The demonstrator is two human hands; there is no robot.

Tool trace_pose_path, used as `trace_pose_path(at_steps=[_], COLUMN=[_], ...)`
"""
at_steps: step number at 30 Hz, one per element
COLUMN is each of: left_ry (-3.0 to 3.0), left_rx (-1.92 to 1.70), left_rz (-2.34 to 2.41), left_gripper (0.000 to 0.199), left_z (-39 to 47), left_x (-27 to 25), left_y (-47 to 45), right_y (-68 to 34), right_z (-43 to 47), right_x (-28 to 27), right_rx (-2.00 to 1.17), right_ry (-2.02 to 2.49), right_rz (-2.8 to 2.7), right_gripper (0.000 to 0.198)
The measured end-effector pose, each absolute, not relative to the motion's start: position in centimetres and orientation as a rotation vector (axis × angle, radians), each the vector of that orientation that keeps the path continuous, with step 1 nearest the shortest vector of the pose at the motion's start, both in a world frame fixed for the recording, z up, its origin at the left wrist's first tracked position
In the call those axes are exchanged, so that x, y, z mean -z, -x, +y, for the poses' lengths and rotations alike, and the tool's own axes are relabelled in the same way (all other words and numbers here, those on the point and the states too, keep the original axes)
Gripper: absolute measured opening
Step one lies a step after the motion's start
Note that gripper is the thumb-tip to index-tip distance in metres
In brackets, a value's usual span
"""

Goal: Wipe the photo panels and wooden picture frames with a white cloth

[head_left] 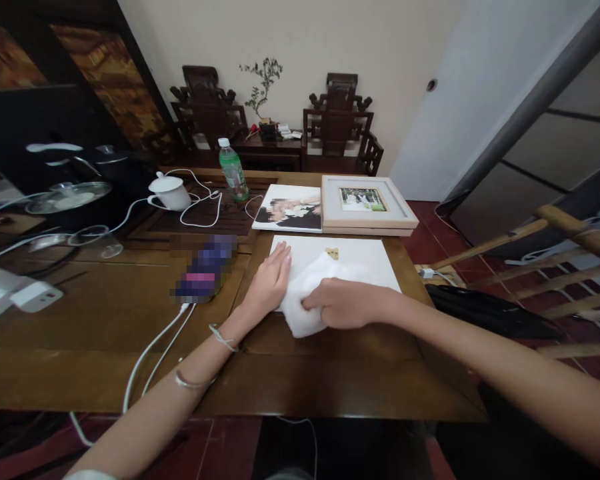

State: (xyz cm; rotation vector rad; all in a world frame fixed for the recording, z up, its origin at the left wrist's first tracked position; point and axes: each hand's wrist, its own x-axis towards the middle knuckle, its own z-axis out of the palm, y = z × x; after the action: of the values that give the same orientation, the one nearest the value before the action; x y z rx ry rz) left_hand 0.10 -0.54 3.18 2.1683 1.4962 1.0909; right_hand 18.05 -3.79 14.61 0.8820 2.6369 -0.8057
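A flat white panel [350,245] lies on the wooden table, with a small tan patch [332,253] on its upper part. My left hand [271,277] rests flat on the panel's left edge, fingers stretched out and holding nothing. Bunched under my right hand [343,303] is a white cloth [300,310], pressed onto the panel and hanging a little over its near edge. The right fingers are closed on the cloth, and their tips are partly hidden in it. The cloth and hand cover much of the panel's middle.
Behind the panel lie a photo print [293,208] and a framed photo [370,197]. To the left are a charging phone [205,270], a lidded white cup [170,193], a plastic bottle [233,173], a pot [73,200] and loose cables. A wooden rack [580,233] stands at the right.
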Motion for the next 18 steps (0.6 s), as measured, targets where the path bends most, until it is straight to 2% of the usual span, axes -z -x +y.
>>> trace_pose_path(at_steps=[7,13,18], left_ry=[-2.386,-2.425,-2.457], left_rx=[-0.751,-0.68,-0.706], left_rz=[1.604,1.609,1.599], left_gripper=[0.04,0.042,0.039], left_z=[-0.3,-0.5,-0.4], left_x=[-2.1,-2.6,-2.9], left_y=[-0.1,-0.2,-0.1], right_y=[-18.2,-15.2,-12.3], right_z=[1.4,4.5,6.3], right_x=[-15.1,-13.6,-12.5], right_rx=[0.6,0.405,0.413], right_ry=[-1.164,-1.489,-1.464], right_rz=[2.618,2.628,2.709], right_gripper=[0.023,0.033,0.038])
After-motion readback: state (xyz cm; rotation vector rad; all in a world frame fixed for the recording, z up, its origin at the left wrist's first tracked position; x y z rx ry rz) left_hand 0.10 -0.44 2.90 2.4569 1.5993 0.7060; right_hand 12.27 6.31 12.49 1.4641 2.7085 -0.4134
